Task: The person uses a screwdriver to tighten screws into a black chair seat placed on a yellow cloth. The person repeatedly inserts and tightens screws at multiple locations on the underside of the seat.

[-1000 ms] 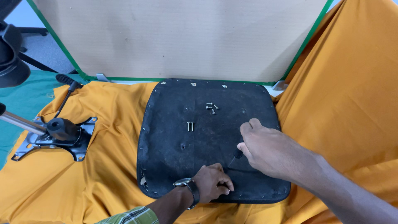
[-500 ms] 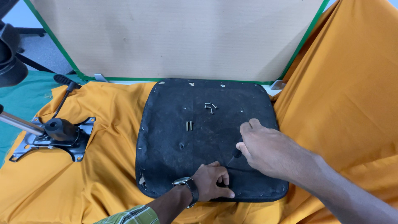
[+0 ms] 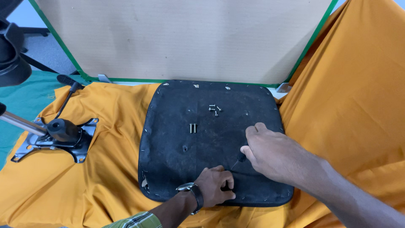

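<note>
- My right hand (image 3: 272, 154) is curled around a slim dark-handled tool (image 3: 238, 159), likely a screwdriver, its shaft angling down toward my left hand (image 3: 215, 185).
- My left hand sits near the front edge of the black seat pan (image 3: 177, 139), fingers pinched together at the tool's tip; whether they hold a screw there I cannot tell, it is hidden under the fingertips.
- The seat pan lies underside up on the orange cloth (image 3: 105, 169) that covers the bench, with a cardboard panel (image 3: 185, 38) standing just behind it.
- Loose fasteners wait on the pan: a pair of bolts (image 3: 193, 128) near the middle and a small cluster of screws (image 3: 214, 109) farther back, both well apart from my hands.
- The chair tilt mechanism (image 3: 59, 135), a metal plate with a black hub and lever, rests on the cloth to the left, apart from the pan.
- To do this well, I judge I should keep the shaft square to the pan, press firmly before turning, and let the left fingertips steady the tip so it does not skate across the fabric.
</note>
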